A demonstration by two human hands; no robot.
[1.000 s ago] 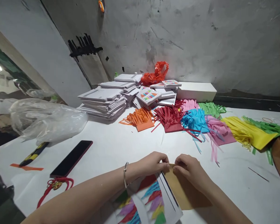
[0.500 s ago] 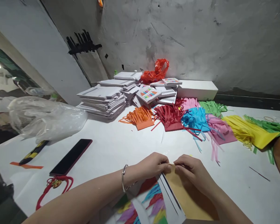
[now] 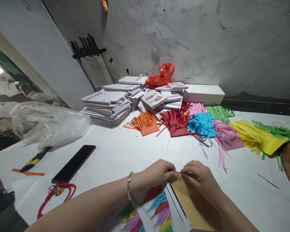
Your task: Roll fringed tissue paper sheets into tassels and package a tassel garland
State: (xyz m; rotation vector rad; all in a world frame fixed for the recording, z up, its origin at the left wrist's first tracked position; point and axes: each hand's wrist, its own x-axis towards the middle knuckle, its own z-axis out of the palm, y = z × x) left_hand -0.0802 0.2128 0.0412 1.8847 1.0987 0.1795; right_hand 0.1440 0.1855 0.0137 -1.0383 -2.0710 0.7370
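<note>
At the table's near edge lies a cardboard box, its white face printed with colourful tassels and its plain brown side turned to the right. My left hand is closed on the far end of the box, thumb and fingers pinched where the white and brown parts meet. Just beside it, my right hand pinches the far edge of the brown side. The two sets of fingertips are close but apart. A bracelet circles my left wrist. My forearms cover parts of the box.
Stacked flat white boxes stand at the back left, with printed boxes and a red plastic bag beside them. Fringed paper bundles, including orange and yellow, line the right. A phone and cutter lie left.
Both hands keep their pinch on the box, with only a slight shift of the right hand. The whole view has moved a little.
</note>
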